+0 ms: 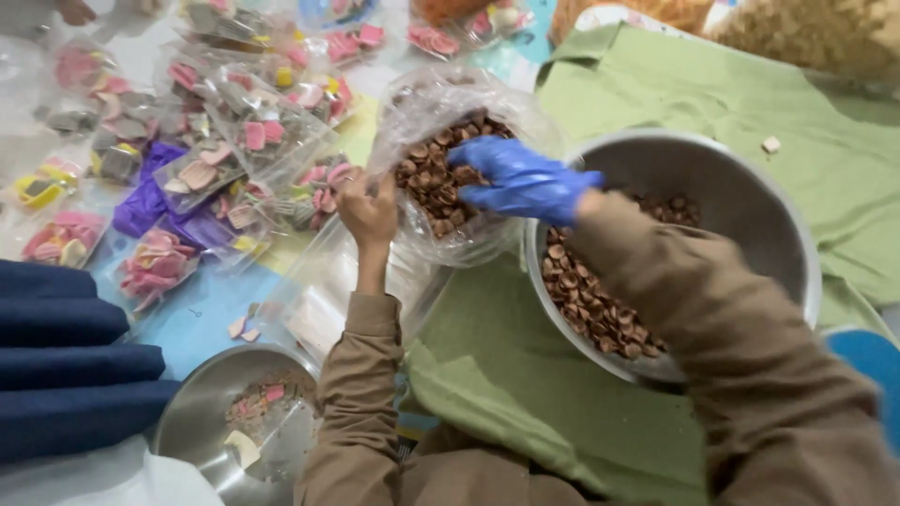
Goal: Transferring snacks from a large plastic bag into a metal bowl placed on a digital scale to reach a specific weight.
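Near bowl: at seven o'clock we see a small steel bowl (202,412) holding a few pink and pale scraps.
Sleeves: our two brown sleeves rise from the bottom edge, the left toward twelve o'clock, the right slanting from five o'clock toward eleven.
Left hand: our bare left hand (367,208) is raised at the centre, fingers together and pinched on the rim of the clear plastic bag (427,122), holding its mouth up and open.
Right hand: our right hand (520,180), in a blue glove, reaches into the bag's mouth from three o'clock, palm down, fingers curled loosely over the pieces; we cannot tell whether they grip any.
Bag: it sits just left of centre, tilted toward the big bowl, about half full of small brown round sweets (436,178), its film crumpled and shiny.
Large bowl: at three o'clock a wide steel bowl (750,201) touches the bag and holds more of the same brown pieces along its near wall.
Cloth: a green cloth (825,141) lies under the bowl, out to one o'clock.
Far packets: from nine to twelve o'clock we see many clear packets (253,141) of pink and yellow sweets spread about.
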